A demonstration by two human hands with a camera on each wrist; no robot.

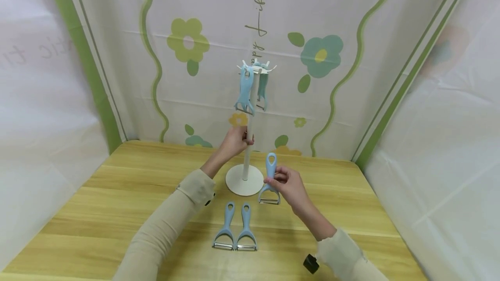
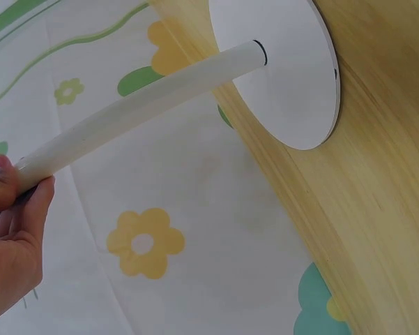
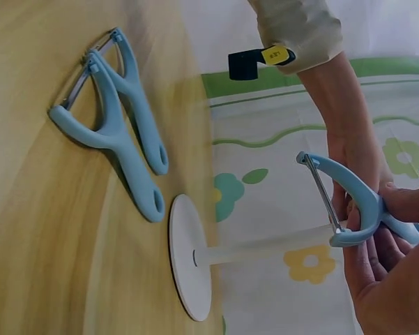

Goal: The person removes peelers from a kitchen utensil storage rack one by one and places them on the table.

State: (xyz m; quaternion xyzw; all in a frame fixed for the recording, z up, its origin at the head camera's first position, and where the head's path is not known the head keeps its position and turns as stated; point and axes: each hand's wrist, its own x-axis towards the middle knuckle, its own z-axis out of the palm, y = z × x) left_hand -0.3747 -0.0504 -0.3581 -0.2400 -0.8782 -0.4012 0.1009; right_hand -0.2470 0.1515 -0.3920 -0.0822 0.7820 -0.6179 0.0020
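Observation:
A white stand [image 1: 248, 159] with a round base and a ring of hooks on top stands upright on the table. My left hand [image 1: 235, 140] grips its pole partway up, as the left wrist view shows from close by. In my right hand [image 1: 290, 185] a blue peeler [image 1: 271, 168] is pinched by its handle, loop up and blade down, right of the pole. Blue peelers hang from the hooks, one in front [image 1: 245, 86] and another behind [image 1: 263, 86] the pole. Two more blue peelers, a left one [image 1: 225, 229] and a right one [image 1: 246, 229], lie side by side nearer me.
The wooden table [image 1: 97, 211] ends at a patterned curtain [image 1: 234, 25] behind the stand. More pale curtain hangs on both sides. A small black device [image 1: 311, 263] is by my right sleeve.

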